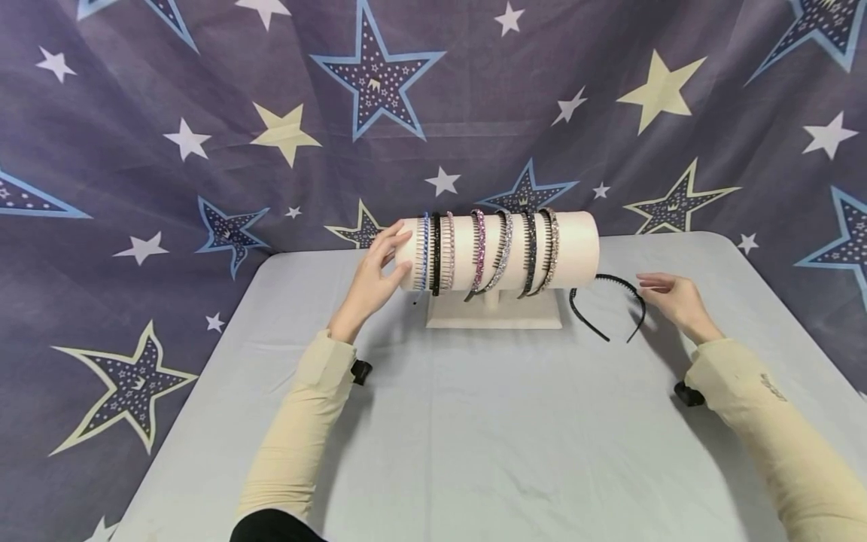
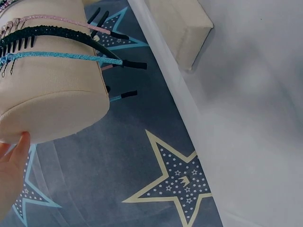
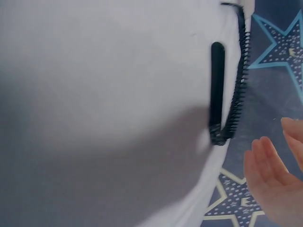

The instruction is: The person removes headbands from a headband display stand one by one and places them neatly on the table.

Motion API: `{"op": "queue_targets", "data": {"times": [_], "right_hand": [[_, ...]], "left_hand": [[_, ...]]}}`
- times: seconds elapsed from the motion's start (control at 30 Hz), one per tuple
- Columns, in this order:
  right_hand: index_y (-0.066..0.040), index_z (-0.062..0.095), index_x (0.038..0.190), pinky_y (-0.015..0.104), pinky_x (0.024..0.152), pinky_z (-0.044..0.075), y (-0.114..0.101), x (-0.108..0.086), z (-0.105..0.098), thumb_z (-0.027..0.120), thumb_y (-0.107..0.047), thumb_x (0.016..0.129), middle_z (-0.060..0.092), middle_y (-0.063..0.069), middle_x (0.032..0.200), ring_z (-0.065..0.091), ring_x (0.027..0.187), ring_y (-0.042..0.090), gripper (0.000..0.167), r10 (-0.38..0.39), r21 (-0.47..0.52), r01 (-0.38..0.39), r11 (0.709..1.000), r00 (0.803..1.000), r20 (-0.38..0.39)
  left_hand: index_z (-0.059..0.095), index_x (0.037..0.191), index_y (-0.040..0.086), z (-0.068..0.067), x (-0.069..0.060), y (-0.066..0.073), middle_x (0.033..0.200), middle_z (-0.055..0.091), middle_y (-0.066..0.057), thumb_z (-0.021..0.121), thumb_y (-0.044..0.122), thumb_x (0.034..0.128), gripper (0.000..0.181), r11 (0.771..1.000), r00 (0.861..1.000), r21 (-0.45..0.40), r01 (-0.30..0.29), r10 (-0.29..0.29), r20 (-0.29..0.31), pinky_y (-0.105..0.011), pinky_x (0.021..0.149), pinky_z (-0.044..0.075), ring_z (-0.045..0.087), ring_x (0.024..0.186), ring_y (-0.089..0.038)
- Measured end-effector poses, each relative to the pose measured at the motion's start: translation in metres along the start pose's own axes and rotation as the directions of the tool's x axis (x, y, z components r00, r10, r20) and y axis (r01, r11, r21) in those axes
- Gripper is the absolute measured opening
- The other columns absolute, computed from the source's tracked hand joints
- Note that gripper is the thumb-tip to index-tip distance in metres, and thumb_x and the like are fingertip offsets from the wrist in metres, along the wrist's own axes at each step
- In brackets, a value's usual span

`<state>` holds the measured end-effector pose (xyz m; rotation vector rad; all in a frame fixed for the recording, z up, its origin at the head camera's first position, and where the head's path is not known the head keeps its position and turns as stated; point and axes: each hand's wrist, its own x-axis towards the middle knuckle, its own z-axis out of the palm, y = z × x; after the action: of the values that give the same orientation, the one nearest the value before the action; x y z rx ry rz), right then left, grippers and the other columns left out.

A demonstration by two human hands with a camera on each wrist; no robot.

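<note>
A cream display roll (image 1: pixel 581 248) lies sideways on its base (image 1: pixel 494 319), with several headbands around it. From the left come a blue headband (image 1: pixel 425 252), a black one and a pale pink one; sparkly pink, silver, dark and brownish ones follow. My left hand (image 1: pixel 369 284) touches the roll's left end, fingers spread over the end face; the left wrist view shows fingertips (image 2: pixel 23 142) against it. A toothed black headband (image 1: pixel 621 281) is on the table right of the stand. Beside it is my right hand (image 1: pixel 677 302), fingers extended, apart from the band in the right wrist view.
A pale cloth covers the table (image 1: pixel 515 429). Behind it hangs a dark star-patterned curtain (image 1: pixel 467 90), close to the back of the roll. Each sleeve cuff carries a small black device, one of them at the left wrist (image 1: pixel 362 372).
</note>
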<state>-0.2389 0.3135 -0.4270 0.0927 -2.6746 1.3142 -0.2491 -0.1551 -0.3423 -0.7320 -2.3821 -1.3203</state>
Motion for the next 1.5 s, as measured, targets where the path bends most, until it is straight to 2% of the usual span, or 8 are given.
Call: {"op": "queue_targets", "data": {"times": [0.1,0.23,0.43,0.7,0.9,1.1,1.33,1.5], "right_hand": [[0.011,0.052,0.115,0.002,0.064,0.040,-0.008,-0.001,-0.001,0.054,-0.011,0.086,0.064,0.012,0.100,0.047,0.069,-0.019,0.036,-0.014,0.025,0.014,1.000,1.000,-0.011],[0.010,0.052,0.115,0.002,0.066,0.041,-0.018,-0.004,-0.002,0.056,-0.014,0.086,0.063,-0.010,0.094,0.051,0.072,-0.016,0.038,-0.034,0.066,0.035,0.997,0.999,-0.017],[0.009,0.052,0.116,0.003,0.066,0.042,-0.034,-0.009,-0.002,0.056,-0.013,0.086,0.058,-0.021,0.090,0.051,0.074,-0.015,0.038,-0.066,0.096,0.069,0.993,0.997,-0.036],[0.006,0.056,0.113,0.003,0.066,0.042,-0.059,-0.014,-0.001,0.058,-0.012,0.085,0.060,-0.019,0.092,0.050,0.075,-0.015,0.034,-0.131,0.071,0.138,0.988,0.986,-0.101],[0.008,0.057,0.110,0.004,0.069,0.043,-0.079,-0.022,0.001,0.059,-0.009,0.083,0.057,-0.025,0.090,0.053,0.078,-0.013,0.032,-0.178,0.126,0.198,0.972,0.972,-0.155],[0.013,0.057,0.107,0.007,0.074,0.045,-0.098,-0.028,0.005,0.060,0.000,0.080,0.059,-0.020,0.093,0.056,0.081,-0.007,0.030,-0.257,0.199,0.298,0.934,0.944,-0.206],[0.011,0.060,0.103,0.010,0.080,0.044,-0.115,-0.034,0.011,0.061,0.004,0.078,0.057,-0.014,0.093,0.056,0.082,-0.005,0.026,-0.331,0.153,0.368,0.917,0.917,-0.225],[0.008,0.061,0.103,0.011,0.081,0.044,-0.124,-0.037,0.016,0.061,0.004,0.077,0.059,-0.001,0.095,0.055,0.082,-0.005,0.026,-0.370,0.119,0.400,0.909,0.904,-0.214]], "left_hand": [[0.047,0.124,0.001,0.000,0.000,0.000,0.140,0.031,-0.007,0.054,-0.001,0.0826,0.042,1.000,1.000,0.004,0.005,-0.005,0.001,-0.031,0.101,0.034,0.034,0.125,-0.023],[0.047,0.124,0.001,0.000,0.000,0.000,0.140,0.031,-0.007,0.054,-0.001,0.0828,0.042,1.000,1.000,0.004,0.010,-0.010,0.000,-0.031,0.101,0.034,0.034,0.125,-0.023],[0.047,0.125,0.002,0.001,0.000,0.000,0.140,0.031,-0.006,0.054,0.000,0.0835,0.042,1.000,1.000,-0.005,0.008,-0.008,0.000,-0.032,0.101,0.034,0.034,0.125,-0.023],[0.047,0.124,0.001,0.000,-0.001,-0.001,0.140,0.031,-0.007,0.054,-0.001,0.0834,0.042,1.000,1.000,-0.015,0.003,-0.003,0.002,-0.034,0.101,0.034,0.033,0.125,-0.024],[0.047,0.125,0.001,0.001,-0.001,-0.001,0.140,0.031,-0.007,0.054,-0.001,0.0837,0.041,1.000,1.000,-0.011,0.004,-0.004,0.002,-0.034,0.101,0.034,0.033,0.125,-0.023],[0.048,0.123,0.000,0.001,0.000,-0.002,0.140,0.032,-0.008,0.054,-0.002,0.0828,0.041,1.000,1.000,-0.009,-0.003,0.003,-0.010,-0.033,0.101,0.035,0.034,0.125,-0.024],[0.048,0.124,0.001,0.001,-0.001,-0.001,0.140,0.032,-0.008,0.054,-0.001,0.0831,0.041,1.000,1.000,-0.010,-0.001,0.000,-0.008,-0.033,0.101,0.035,0.034,0.125,-0.024],[0.048,0.124,0.001,0.001,-0.001,-0.002,0.139,0.032,-0.007,0.054,0.000,0.0833,0.041,1.000,1.000,-0.014,-0.005,0.005,-0.009,-0.033,0.101,0.035,0.035,0.124,-0.024]]}}
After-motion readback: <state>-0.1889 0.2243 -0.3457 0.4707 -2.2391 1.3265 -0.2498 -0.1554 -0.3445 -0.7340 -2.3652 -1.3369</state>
